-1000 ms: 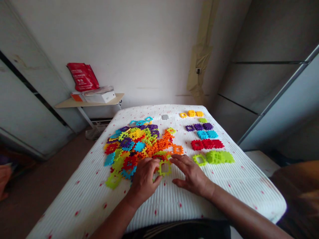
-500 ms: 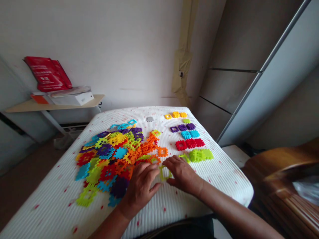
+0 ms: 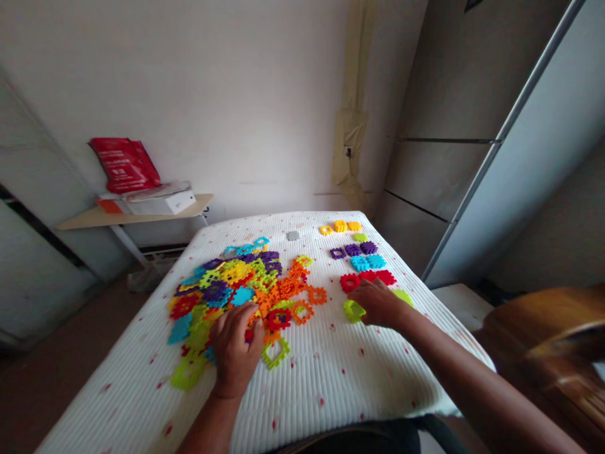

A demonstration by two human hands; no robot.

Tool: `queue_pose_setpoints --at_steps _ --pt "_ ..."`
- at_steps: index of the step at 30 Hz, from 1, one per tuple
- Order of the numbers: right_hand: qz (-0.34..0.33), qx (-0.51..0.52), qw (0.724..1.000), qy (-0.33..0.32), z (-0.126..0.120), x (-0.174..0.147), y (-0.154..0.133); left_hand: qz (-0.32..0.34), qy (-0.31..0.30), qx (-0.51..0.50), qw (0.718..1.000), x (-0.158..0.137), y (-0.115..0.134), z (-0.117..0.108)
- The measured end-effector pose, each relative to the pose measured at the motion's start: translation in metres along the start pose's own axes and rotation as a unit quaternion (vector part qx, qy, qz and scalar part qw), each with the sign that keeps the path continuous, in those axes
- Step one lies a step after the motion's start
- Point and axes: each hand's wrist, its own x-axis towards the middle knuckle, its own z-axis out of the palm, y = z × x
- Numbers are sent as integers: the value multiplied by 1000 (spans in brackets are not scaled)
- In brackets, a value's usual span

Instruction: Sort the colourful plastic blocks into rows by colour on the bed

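Observation:
My right hand (image 3: 382,305) reaches over the row of light green tiles on the right. Its thumb and fingers are around the near edge of a light green square frame tile (image 3: 352,311). The palm hides most of the other green tiles; one green edge (image 3: 404,296) shows beyond it. My left hand (image 3: 236,350) rests on the near side of the mixed pile of interlocking plastic tiles (image 3: 236,272), fingers bent and thumb apart, with nothing visible gripped. Another light green frame tile (image 3: 275,353) lies just right of that hand.
Sorted tiles stand in rows on the right: red (image 3: 375,277), blue (image 3: 368,262), purple (image 3: 353,250) and yellow (image 3: 340,226). A grey tile (image 3: 293,236) lies alone at the back of the white quilted surface (image 3: 312,384). A side table (image 3: 142,217) holds a red bag (image 3: 125,164).
My right hand has moved right and away, from a green frame near the middle to the green row. My left hand has shifted left onto the pile, uncovering a green frame.

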Motion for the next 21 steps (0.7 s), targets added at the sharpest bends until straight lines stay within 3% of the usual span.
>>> queue_pose_setpoints --at_steps 12,15,18,21 --pt "10 -65 997 -27 -1 3 -13 -27 -42 16 999 3 15 -7" --pt "11 -71 997 15 -7 -3 -22 -30 -64 31 997 4 19 -8" --pt "-30 -39 995 91 -12 -8 -39 -26 -103 51 993 4 22 -7" --pt "-69 5 988 138 -3 -7 -57 -27 -139 72 987 6 26 -8"
